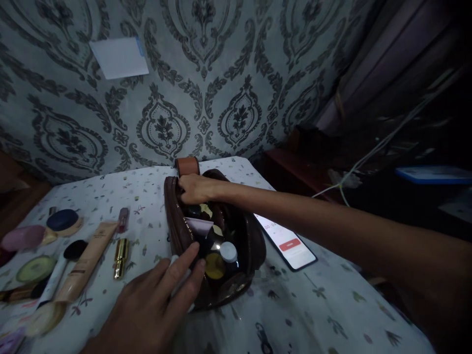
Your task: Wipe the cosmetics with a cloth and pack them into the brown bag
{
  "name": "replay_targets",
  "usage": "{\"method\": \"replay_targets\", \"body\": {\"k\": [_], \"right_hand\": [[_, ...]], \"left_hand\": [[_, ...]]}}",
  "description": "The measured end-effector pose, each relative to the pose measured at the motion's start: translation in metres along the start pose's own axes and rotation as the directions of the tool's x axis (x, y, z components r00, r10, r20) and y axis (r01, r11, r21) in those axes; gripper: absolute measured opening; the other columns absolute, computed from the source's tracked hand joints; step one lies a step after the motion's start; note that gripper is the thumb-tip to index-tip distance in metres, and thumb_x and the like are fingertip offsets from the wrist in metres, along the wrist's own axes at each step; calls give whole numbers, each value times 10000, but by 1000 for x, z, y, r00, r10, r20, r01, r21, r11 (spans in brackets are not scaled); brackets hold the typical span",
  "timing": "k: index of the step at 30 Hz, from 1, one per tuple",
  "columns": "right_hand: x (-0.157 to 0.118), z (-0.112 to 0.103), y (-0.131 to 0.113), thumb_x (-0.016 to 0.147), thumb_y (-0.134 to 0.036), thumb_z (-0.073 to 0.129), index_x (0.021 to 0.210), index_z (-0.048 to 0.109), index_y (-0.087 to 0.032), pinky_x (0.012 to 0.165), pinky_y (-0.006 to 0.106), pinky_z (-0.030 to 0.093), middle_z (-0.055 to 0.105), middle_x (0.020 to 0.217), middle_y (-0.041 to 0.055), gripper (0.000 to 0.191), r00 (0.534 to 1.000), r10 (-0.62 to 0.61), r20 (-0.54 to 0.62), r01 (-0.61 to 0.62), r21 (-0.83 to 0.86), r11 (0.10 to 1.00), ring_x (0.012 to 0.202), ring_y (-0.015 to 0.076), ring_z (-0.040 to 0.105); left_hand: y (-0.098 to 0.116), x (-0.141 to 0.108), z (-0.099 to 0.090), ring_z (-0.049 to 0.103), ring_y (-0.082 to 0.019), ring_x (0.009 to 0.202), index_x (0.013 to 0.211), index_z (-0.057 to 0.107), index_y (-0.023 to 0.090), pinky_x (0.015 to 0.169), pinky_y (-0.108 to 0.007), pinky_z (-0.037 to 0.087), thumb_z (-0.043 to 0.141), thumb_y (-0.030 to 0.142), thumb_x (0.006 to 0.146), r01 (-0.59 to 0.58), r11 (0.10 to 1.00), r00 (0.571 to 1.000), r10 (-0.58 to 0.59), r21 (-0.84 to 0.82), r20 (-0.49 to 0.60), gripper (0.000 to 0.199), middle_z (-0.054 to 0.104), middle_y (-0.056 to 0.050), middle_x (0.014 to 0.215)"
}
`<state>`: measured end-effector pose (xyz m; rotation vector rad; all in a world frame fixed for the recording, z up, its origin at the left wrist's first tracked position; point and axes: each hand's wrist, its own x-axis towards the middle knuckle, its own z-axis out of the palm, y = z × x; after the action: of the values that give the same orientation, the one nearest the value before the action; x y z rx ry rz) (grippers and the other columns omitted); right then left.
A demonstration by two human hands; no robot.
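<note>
A brown zippered bag [171, 211] stands unzipped on a patterned white cloth. My right hand [195, 188] reaches into its far end, fingers curled down, and whatever they grip is hidden. Beside the bag's near left rim is my left hand [158, 290], index and middle fingers stretched toward the opening. A white object [179, 281] shows between and behind those fingers, mostly covered, its kind unclear; the thumb is out of sight. Inside the bag are a white-capped bottle [229, 253], a pale pinkish item [199, 226] and a round yellowish item [215, 265].
Left of the bag lie a beige tube [86, 263], a gold lipstick [120, 258], a small pink tube [123, 219], a dark-lidded jar [63, 221] and brushes. A lit phone [293, 250] rests to the right. Patterned wallpaper [202, 98] rises behind.
</note>
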<state>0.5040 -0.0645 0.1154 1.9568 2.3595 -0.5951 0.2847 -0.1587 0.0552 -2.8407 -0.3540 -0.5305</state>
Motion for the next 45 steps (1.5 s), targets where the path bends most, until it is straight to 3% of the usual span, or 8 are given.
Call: {"method": "replay_targets", "body": {"k": [5, 11, 16, 23, 31, 37, 42, 45], "right_hand": [[-6, -5, 3, 811, -132, 546, 1082, 683, -62, 684, 225, 503, 738, 1083, 152, 312, 992, -102, 73, 103, -9, 995, 917, 221, 703], [-8, -9, 1, 800, -72, 524, 1047, 682, -49, 690, 248, 508, 729, 1082, 171, 294, 988, -108, 108, 117, -81, 990, 900, 230, 698], [-7, -6, 8, 841, -165, 534, 985, 687, -92, 638, 230, 506, 744, 987, 121, 223, 982, -152, 108, 150, 24, 988, 799, 195, 696], [-7, -1, 10, 947, -225, 421, 1006, 667, -67, 620, 216, 507, 724, 1058, 138, 299, 983, -144, 111, 131, 124, 984, 740, 157, 676], [-1, 4, 15, 979, -272, 410, 949, 663, -87, 609, 183, 479, 720, 1011, 110, 315, 990, -139, 33, 130, 187, 974, 732, 137, 645], [-1, 7, 16, 971, -273, 412, 775, 638, -99, 564, 209, 434, 689, 819, 78, 346, 992, -121, 41, 110, 204, 973, 618, 123, 573], [-10, 6, 13, 972, -284, 407, 730, 631, -110, 566, 214, 407, 652, 743, 47, 373, 990, -144, 5, 138, 251, 958, 618, 123, 545], [-14, 2, 16, 963, -303, 416, 731, 648, -112, 579, 216, 393, 630, 685, 23, 380, 987, -127, -98, 147, 230, 962, 615, 124, 543]], "left_hand": [[1, -2, 1, 669, -220, 1065, 1370, 545, 173, 757, -292, 585, 394, 2, 821, -2, 1000, 1000, 2, 13, -8, 594, 520, -144, 1464], [1, 1, 1, 662, -215, 1077, 1354, 549, 164, 767, -285, 584, 396, 0, 810, -13, 1000, 1000, 13, 11, -6, 589, 527, -144, 1457], [2, 0, 0, 670, -210, 1057, 1357, 541, 179, 770, -288, 585, 395, -25, 792, 8, 999, 1000, -9, 43, 29, 618, 516, -135, 1469], [1, 1, 2, 676, -215, 1037, 1370, 527, 167, 733, -291, 591, 393, -11, 803, -6, 999, 1000, 5, 38, 26, 609, 506, -146, 1475], [1, 0, -2, 658, -203, 1079, 1393, 498, 194, 723, -260, 583, 378, -10, 805, 6, 999, 999, -8, 45, 45, 634, 473, -103, 1510], [4, 1, -6, 672, -202, 1038, 1377, 499, 162, 691, -271, 591, 347, -45, 792, 8, 999, 1000, -8, 53, 3, 639, 499, -118, 1488], [11, -7, -9, 650, -208, 1081, 1454, 409, 193, 734, -297, 597, 345, -17, 811, 98, 995, 995, -98, -9, -9, 679, 422, -116, 1544], [17, -20, -9, 616, -219, 1153, 1478, 365, 212, 767, -298, 588, 339, 29, 862, 143, 989, 987, -146, -48, -69, 644, 461, -142, 1506]]}}
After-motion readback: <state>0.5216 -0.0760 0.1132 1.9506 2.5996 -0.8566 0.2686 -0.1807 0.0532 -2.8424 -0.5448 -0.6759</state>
